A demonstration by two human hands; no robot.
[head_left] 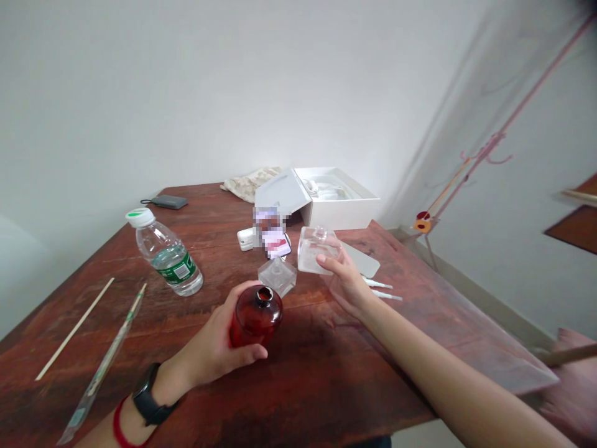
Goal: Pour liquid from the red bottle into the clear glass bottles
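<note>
bare forearms (pixel 429 358) reach over a wooden table (pixel 331 386), the left hand (pixel 212 345) curving wide-set thumb and fingers around a red bottle (pixel 256 318), the right hand (pixel 349 285) gripping a clear bottle (pixel 311 252) farther off, rightward.

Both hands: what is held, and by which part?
The left hand grips the red bottle around its body; the right hand holds the clear bottle by its right side.

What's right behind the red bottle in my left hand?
A clear, squarish container on the wooden table. The red bottle hides part of its lower edge and some of the table.
</note>
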